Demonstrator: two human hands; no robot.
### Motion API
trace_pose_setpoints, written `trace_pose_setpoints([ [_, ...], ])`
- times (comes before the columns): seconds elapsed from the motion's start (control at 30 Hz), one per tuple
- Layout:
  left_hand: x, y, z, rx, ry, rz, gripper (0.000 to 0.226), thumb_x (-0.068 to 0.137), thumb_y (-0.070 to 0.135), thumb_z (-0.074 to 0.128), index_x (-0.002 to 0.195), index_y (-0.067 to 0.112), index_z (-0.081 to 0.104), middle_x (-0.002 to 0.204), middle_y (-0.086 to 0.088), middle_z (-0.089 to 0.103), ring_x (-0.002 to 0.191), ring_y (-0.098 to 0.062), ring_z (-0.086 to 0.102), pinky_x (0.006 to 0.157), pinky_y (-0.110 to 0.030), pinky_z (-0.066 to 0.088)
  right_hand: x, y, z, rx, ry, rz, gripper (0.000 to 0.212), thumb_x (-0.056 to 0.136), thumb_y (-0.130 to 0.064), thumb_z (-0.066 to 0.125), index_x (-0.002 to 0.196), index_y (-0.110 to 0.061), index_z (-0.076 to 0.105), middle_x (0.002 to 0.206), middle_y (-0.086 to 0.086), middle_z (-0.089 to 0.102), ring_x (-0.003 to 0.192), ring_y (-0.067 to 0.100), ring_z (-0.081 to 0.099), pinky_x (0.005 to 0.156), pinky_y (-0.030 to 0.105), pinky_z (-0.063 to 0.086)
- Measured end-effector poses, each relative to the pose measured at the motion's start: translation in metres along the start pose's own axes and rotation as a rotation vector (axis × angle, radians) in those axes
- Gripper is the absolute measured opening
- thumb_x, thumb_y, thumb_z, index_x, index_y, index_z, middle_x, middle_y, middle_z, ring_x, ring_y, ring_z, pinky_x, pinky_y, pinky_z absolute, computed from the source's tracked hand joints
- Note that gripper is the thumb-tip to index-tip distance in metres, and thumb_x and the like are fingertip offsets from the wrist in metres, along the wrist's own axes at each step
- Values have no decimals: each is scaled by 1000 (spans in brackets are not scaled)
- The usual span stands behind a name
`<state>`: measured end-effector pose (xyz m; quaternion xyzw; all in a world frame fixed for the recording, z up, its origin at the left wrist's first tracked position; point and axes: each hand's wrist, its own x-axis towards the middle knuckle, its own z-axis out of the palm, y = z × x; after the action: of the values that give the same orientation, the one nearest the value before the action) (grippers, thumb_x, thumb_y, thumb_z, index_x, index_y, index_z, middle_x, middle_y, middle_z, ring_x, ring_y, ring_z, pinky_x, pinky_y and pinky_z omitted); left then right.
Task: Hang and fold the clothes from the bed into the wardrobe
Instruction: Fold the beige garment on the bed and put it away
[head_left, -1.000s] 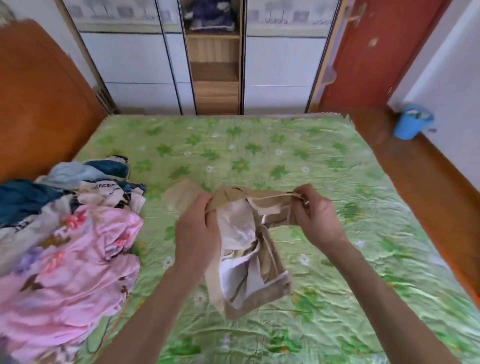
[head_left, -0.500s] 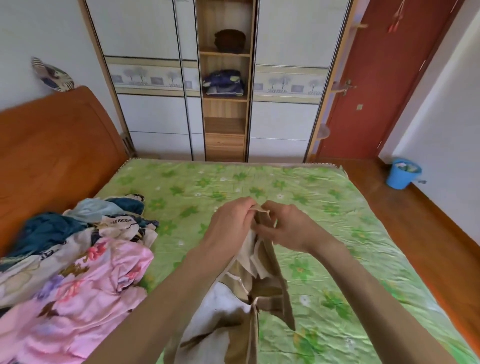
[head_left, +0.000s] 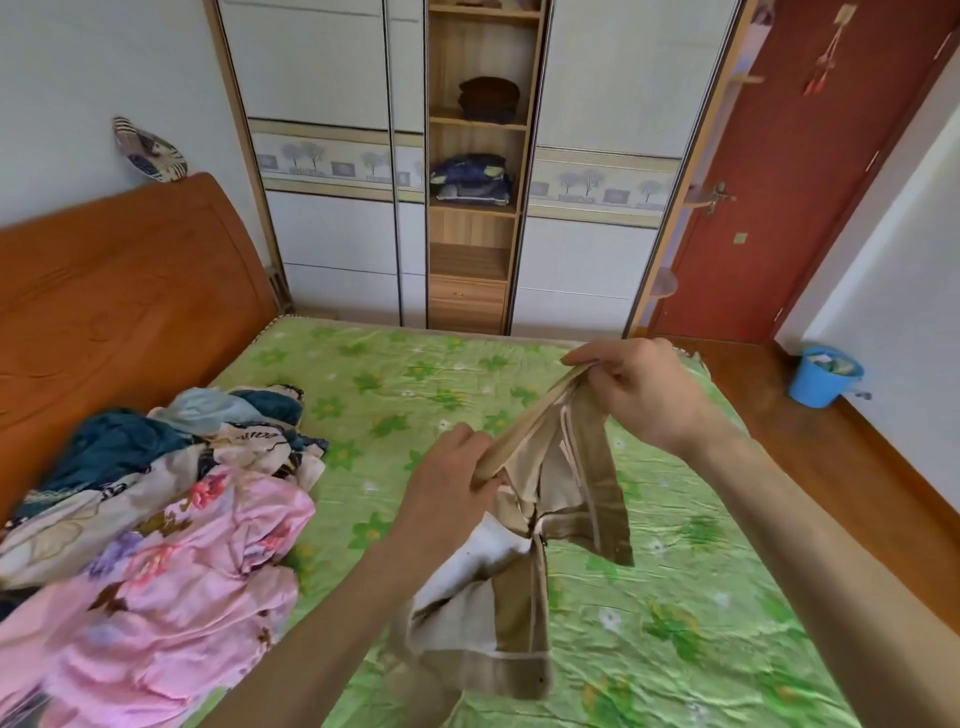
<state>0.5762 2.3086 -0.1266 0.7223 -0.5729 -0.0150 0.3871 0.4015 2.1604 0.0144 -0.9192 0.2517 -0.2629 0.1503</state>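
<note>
both hands hold a tan garment (head_left: 524, 561) up over the green floral bed (head_left: 675, 597). left hand (head_left: 452, 488) grip clamped on its edge low and near, right hand (head_left: 639, 389) grip pinching the same edge higher, farther right; band stretched between, rest hangs down. clothes pile (head_left: 156, 519) on bed's left. wardrobe (head_left: 483, 171) far, folded items on open shelves. blue bucket (head_left: 823, 376) on floor far right.

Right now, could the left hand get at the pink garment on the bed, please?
Probably not yet: the left hand grips the beige garment. Nothing blocks the way to the pink garment.
</note>
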Motion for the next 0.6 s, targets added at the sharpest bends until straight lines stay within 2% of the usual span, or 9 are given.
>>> trace_pose_setpoints([
  [0.07,0,-3,5,34,60,-11,37,82,20,87,90,24,52,98,6,48,83,-15,45,69,-31,39,-1,-1,-6,-34,32,-24,33,94,-3,54,111,-14,79,75,7,76,55,15,61,55,28,46],
  [0.13,-4,-6,10,-15,39,-109,30,89,20,81,94,27,51,97,8,51,78,-13,50,65,-28,40,-2,0,-16,-33,96,-38,32,94,-4,53,110,-14,79,81,7,77,68,23,70,63,37,55],
  [0.23,-21,-18,23,97,-101,-244,24,98,14,65,97,28,46,88,9,51,72,-16,51,63,-28,35,-2,6,-33,-39,192,-5,28,96,-6,55,107,-14,79,69,8,73,58,30,66,60,41,52],
  [0.33,-46,-38,32,210,-245,-335,21,95,8,59,108,25,55,103,6,59,81,-20,57,67,-31,41,-5,14,-48,-233,300,-10,25,92,-20,53,100,-17,77,69,11,71,64,38,67,63,46,57],
  [0.4,-57,-53,28,217,-322,-427,15,96,15,62,106,26,59,101,6,63,91,-24,66,71,-33,48,-5,23,-59,-348,331,44,25,90,-26,52,96,-17,74,70,13,69,65,43,64,62,49,57],
  [0.47,-62,-68,19,227,-383,-517,4,101,24,57,97,24,57,91,5,64,90,-25,69,72,-34,52,-4,33,-68,-425,284,99,23,91,-28,51,91,-16,71,69,11,66,64,41,62,60,50,57],
  [0.53,-58,-81,6,206,-451,-599,13,107,25,47,96,21,54,89,-2,68,82,-27,71,76,-40,60,-3,39,-73,-498,160,139,22,91,-31,46,89,-19,65,67,8,64,63,38,62,58,48,57],
  [0.6,-47,-83,-11,-38,-439,-748,10,108,16,44,104,17,53,96,-14,71,83,-35,73,77,-50,63,-1,44,-74,-475,25,177,14,94,-22,49,89,-23,62,68,7,64,63,37,63,62,47,57],
])
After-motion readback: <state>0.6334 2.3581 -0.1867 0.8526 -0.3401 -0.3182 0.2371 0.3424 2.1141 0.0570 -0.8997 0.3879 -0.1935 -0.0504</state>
